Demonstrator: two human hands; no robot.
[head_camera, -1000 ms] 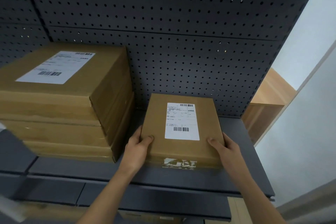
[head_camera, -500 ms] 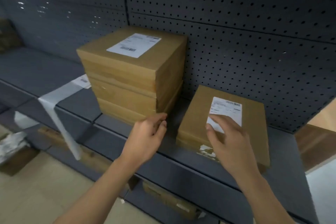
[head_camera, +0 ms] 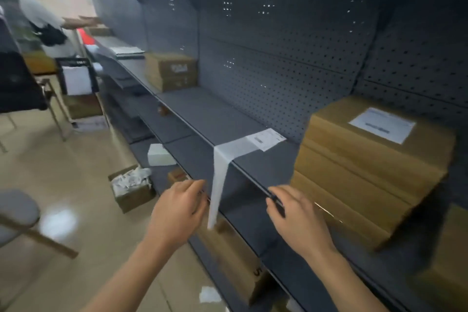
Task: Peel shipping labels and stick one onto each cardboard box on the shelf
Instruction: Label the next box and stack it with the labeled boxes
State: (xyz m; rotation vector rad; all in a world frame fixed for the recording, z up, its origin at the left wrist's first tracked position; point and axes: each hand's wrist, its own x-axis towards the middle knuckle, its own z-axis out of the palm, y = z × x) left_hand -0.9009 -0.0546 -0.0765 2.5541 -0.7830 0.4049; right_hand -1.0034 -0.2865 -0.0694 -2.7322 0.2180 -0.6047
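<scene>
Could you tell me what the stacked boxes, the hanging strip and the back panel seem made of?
Stacked boxes: matte brown cardboard, seams showing. Hanging strip: thin white paper, probably label backing; it drapes limply. Back panel: likely painted metal, dark grey, evenly perforated.

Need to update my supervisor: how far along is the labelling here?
Done: the stack of boxes on the right carries a label on top. In hand: left hand and right hand are beside the label strip draped over the shelf edge, neither gripping it. Left: the far boxes down the shelf; too blurred to tell whether they are labelled.
</scene>
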